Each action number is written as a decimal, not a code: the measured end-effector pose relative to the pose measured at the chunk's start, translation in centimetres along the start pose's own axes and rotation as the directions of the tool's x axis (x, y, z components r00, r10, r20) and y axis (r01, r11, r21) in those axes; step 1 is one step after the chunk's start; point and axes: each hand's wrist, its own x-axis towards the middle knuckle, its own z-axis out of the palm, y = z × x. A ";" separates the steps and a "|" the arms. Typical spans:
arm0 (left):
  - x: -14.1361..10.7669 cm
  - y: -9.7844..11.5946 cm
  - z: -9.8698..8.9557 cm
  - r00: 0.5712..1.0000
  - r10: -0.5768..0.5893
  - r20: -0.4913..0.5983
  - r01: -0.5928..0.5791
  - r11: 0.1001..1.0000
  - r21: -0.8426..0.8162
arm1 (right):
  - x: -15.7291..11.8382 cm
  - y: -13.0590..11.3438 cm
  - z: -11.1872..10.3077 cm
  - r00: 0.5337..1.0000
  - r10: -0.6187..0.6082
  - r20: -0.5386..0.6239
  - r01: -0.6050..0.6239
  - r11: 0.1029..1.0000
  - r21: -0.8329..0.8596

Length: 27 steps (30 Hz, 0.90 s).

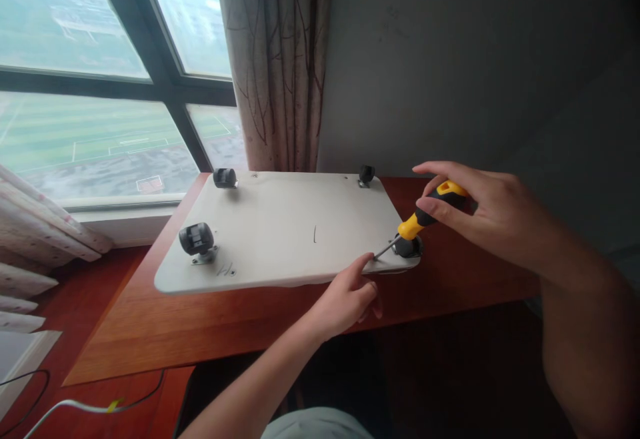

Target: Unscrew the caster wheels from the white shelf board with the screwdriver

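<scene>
Screwdriver (411, 227) slants at the white castered panel's (280, 225) four o'clock, likely light and rigid, best held by its chunky handle (450, 189), loosely wrapped by the right hand (480, 205). Left hand (350, 295): index outstretched towards the tip, others curled; whether it pinches anything, I can't tell.

Left hand (346, 299) low, index finger extended; right hand (493, 207) higher, thumb below fingers

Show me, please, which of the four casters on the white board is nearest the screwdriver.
The caster at the near-right corner of the white board, partly behind the screwdriver; the other three stand at corners farther away.
</scene>
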 end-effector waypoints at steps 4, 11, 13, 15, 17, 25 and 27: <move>0.0 0.8 -0.2 1.000 -0.024 0.020 0.024 1.000 -0.012 | 0.0 0.0 0.0 1.000 0.020 -0.014 -0.020 1.000 0.011; 0.0 1.2 -0.6 0.996 -0.066 0.055 0.072 0.990 -0.121 | -0.2 -0.1 -0.1 0.998 -0.060 0.030 0.058 0.997 0.047; 0.0 1.1 -0.7 0.995 -0.071 0.073 0.082 0.984 -0.159 | -0.1 -0.3 0.0 1.000 -0.024 0.005 0.024 1.000 0.010; 0.0 1.2 -0.7 0.994 -0.077 0.080 0.091 0.976 -0.200 | 0.0 -0.3 0.1 1.000 0.006 -0.018 -0.006 1.000 -0.005; 0.0 1.3 -0.6 0.993 -0.086 0.075 0.101 0.967 -0.234 | 0.1 -0.2 0.1 1.000 0.001 -0.014 -0.001 1.000 0.023; 0.2 1.1 -0.9 0.991 -0.103 0.089 0.126 0.938 -0.322 | -0.2 0.2 0.3 0.999 0.019 -0.026 -0.019 1.000 0.013; 0.2 1.1 -1.0 0.991 -0.101 0.088 0.124 0.936 -0.331 | -0.2 0.0 0.3 0.998 0.044 -0.054 -0.044 0.999 0.000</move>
